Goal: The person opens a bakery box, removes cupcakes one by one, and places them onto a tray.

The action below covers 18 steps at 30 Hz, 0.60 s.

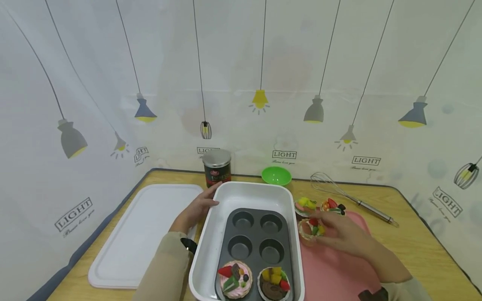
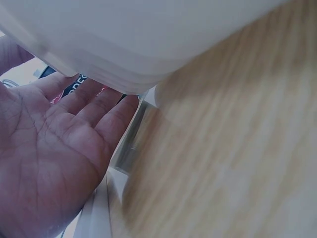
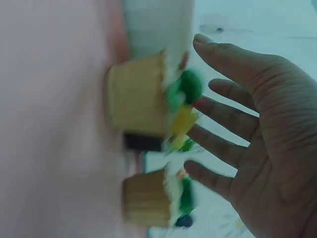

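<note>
A white rectangular pan (image 1: pixel 201 255) holds a dark muffin tin (image 1: pixel 256 238). A pink-topped cupcake (image 1: pixel 235 280) and a chocolate cupcake (image 1: pixel 274 288) sit in its nearest cups. My left hand (image 1: pixel 196 209) touches the pan's left side near the far corner; its fingers look straight in the left wrist view. On the right, my right hand (image 1: pixel 348 234) reaches over a fruit-topped cupcake (image 1: pixel 308 231) with thumb and fingers spread. In the right wrist view that cupcake (image 3: pixel 138 96) stands upright beside the fingers, whose contact with it I cannot tell.
Two more fruit cupcakes stand behind, a yellow-topped one (image 1: pixel 306 205) and a strawberry-topped one (image 1: pixel 331 205). A pink board (image 1: pixel 335 271) lies right, a white lid-like tray (image 1: pixel 139 234) left. A coffee tin (image 1: pixel 217 167), green bowl (image 1: pixel 276 175) and whisk (image 1: pixel 361 202) line the back.
</note>
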Available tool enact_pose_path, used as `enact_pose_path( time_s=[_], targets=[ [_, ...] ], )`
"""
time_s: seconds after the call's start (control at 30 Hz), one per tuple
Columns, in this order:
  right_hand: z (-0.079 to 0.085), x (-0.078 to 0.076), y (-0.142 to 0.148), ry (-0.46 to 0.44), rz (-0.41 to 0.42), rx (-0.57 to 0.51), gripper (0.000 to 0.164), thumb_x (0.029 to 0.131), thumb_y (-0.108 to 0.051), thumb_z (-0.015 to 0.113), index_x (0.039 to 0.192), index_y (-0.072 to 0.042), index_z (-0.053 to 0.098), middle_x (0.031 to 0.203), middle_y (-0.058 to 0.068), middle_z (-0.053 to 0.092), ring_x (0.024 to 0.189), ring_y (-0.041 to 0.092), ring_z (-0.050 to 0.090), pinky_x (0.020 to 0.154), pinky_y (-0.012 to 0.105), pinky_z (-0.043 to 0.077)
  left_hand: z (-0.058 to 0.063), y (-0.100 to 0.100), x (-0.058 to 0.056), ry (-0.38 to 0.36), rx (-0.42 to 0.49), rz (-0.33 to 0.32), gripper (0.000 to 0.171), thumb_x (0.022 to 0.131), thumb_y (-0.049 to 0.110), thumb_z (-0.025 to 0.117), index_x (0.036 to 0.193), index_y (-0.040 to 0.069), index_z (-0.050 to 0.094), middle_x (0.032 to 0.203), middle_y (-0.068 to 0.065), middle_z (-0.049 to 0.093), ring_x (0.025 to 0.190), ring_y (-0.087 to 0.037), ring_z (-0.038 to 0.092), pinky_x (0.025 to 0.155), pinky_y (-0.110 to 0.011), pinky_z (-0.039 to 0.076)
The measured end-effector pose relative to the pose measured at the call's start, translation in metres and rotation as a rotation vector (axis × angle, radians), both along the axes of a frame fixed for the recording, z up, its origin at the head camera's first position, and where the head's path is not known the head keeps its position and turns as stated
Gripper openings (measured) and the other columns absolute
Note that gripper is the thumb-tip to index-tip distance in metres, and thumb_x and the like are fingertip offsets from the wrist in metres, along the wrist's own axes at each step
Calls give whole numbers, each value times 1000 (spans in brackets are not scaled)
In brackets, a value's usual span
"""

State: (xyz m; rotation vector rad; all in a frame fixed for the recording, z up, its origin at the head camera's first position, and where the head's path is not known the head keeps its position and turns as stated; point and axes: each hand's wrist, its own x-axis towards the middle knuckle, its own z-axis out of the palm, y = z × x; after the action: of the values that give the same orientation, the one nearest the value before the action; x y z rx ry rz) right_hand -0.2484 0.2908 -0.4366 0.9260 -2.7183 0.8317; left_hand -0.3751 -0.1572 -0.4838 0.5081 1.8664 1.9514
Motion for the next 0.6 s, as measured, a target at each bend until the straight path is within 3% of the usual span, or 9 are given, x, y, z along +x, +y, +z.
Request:
enact_pose_path(
  time_s=[0.07,0.13,0.23,0.3,0.37,0.53,0.6],
  targets=[
    [7,4,-8,16,44,-32,60,89,-37,76,145,-29,54,140,-5,60,118,15,60,95,46,50,0,0,1,-5,-3,6,81,91,9,51,163,18,14,166,-12,19,142,-33,35,102,-37,45],
    [14,9,-22,29,103,-73,57,90,-33,76,143,-29,56,132,-5,63,105,14,62,87,38,52,-1,0,1,-7,-4,11,81,91,8,51,163,18,14,166,-12,19,142,-34,36,102,-36,46],
    [19,19,-50,70,203,-80,51,90,-33,76,137,-28,59,127,-6,65,106,19,61,91,35,50,-1,0,3,-16,-4,17,81,91,7,51,163,19,16,166,-10,20,141,-33,36,99,-34,47],
    [20,26,-72,68,286,-65,49,91,-36,75,136,-28,59,129,-6,64,116,20,60,97,36,48,-2,0,3,-9,4,1,80,92,6,49,163,18,14,166,-11,17,141,-33,36,99,-34,47],
    [19,33,-92,39,337,-26,49,92,-40,72,138,-30,56,140,-7,58,130,19,52,105,40,44,-1,0,3,-7,5,2,80,92,7,50,163,18,15,166,-11,18,140,-31,37,98,-33,48],
    [13,45,-132,-88,428,44,58,94,-47,66,146,-30,47,149,-7,49,134,13,49,104,41,46,1,1,2,-1,18,-6,82,90,8,51,163,18,14,166,-13,19,139,-31,38,98,-33,47],
    [9,47,-143,-101,456,66,63,94,-49,65,149,-25,45,148,-6,50,131,11,50,104,40,46,2,1,2,4,18,-12,83,90,8,51,163,18,13,166,-14,19,139,-32,38,100,-35,46]
  ],
)
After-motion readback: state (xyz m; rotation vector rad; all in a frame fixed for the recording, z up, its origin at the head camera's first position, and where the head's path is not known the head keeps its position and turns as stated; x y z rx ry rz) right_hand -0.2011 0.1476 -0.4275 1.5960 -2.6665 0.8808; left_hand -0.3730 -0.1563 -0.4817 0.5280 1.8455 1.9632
